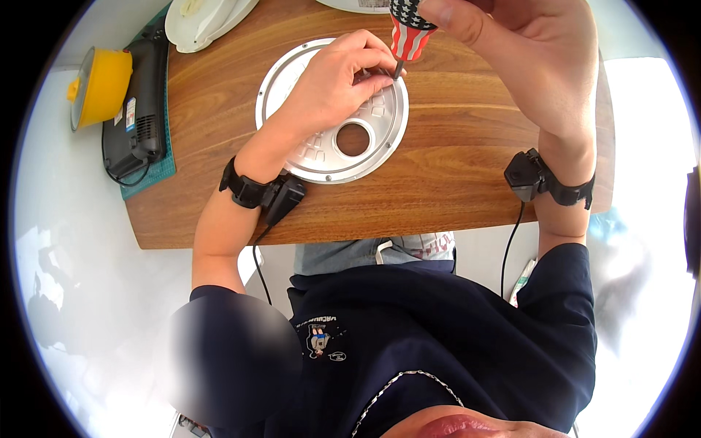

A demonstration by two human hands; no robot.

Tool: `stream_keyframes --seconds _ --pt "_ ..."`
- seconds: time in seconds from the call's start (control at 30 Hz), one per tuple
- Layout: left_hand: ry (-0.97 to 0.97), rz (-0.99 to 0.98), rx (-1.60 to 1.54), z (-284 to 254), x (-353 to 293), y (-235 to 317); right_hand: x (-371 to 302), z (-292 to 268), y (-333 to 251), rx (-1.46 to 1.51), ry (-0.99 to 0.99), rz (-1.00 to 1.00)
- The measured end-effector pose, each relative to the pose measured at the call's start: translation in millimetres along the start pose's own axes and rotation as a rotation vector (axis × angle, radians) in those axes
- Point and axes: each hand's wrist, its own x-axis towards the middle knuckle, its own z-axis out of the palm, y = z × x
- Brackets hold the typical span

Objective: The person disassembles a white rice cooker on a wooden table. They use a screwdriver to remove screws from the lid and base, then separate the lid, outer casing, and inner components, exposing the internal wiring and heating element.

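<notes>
A round silver metal plate with a hole and several screws around its rim lies on the wooden table. My right hand is closed around a screwdriver with a star-and-stripe handle, above the far right of the plate. The screwdriver stands nearly upright, its tip at the plate's rim. My left hand rests over the plate, thumb and fingers pinched together beside that tip. Whatever lies between those fingers is too small to make out.
White plastic parts sit at the table's far left. Beside them a black device stands on a green mat, with a yellow round container next to it. Black cabled straps are on both wrists.
</notes>
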Motion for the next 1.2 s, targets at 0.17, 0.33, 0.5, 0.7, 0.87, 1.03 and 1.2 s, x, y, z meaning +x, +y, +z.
stream_keyframes --seconds 0.17,0.33,0.5,0.7,0.87,1.03,1.2 --pt "-0.023 -0.037 0.039 -0.9 1.2 6.1 7.7 -20.0 17.1 -0.203 -0.140 -0.350" --pt "-0.017 -0.038 -0.035 2.4 1.5 -1.5 17.5 -29.8 30.3 -0.192 -0.230 -0.451" --pt "-0.007 -0.083 -0.060 1.7 -1.4 4.1 2.6 5.1 35.8 0.398 -0.148 -0.221" --pt "0.018 -0.013 -0.030 0.8 0.4 9.0 29.5 -37.8 39.6 -0.197 -0.387 -0.610" --pt "0.034 -0.040 -0.073 2.1 -5.0 2.1 15.9 4.1 54.8 0.183 -0.102 -0.504" --pt "0.024 -0.030 -0.021 3.0 0.3 4.3 19.1 -20.8 38.5 -0.298 -0.202 -0.631" --pt "0.025 -0.003 -0.027 0.4 -3.6 2.0 10.4 12.4 27.0 -0.141 -0.103 -0.476"
